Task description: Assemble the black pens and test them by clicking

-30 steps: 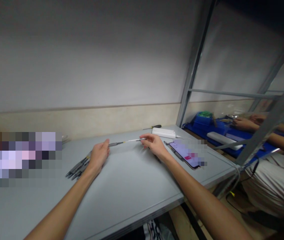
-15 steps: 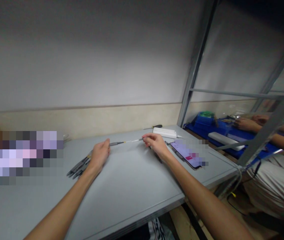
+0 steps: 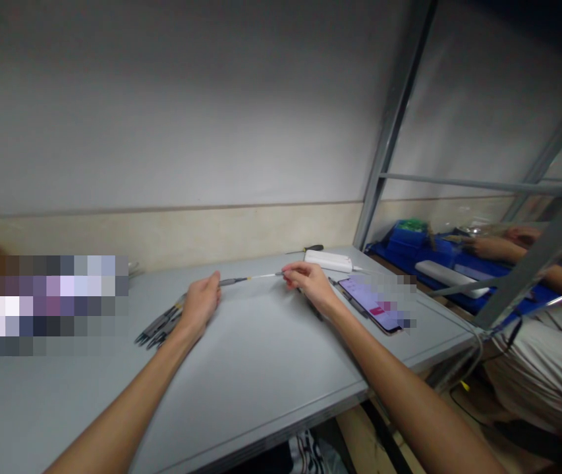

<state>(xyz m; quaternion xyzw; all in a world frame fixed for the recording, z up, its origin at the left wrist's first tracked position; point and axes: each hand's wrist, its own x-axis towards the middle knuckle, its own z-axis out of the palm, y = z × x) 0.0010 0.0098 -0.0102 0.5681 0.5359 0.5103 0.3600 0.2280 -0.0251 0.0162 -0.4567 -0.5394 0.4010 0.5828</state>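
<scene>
My left hand [image 3: 200, 304] is closed round the grey barrel of a pen [image 3: 234, 282], held just above the grey table [image 3: 261, 368]. My right hand [image 3: 310, 284] pinches the far end of the thin white refill [image 3: 263, 276] that sticks out of that barrel towards the right. A bundle of several grey pens [image 3: 158, 326] lies on the table under and behind my left wrist. Both forearms reach in from the bottom edge.
A phone [image 3: 370, 304] with a lit screen lies right of my right hand. A white oblong device [image 3: 329, 261] and a black-handled tool [image 3: 310, 249] lie at the back. Beyond a metal rack post [image 3: 389, 125], another person's hands [image 3: 488, 245] work over blue trays [image 3: 409, 240].
My hands and the pen stay almost where they were; the right hand's pinch has shifted slightly along the refill. The view has drifted a little.
</scene>
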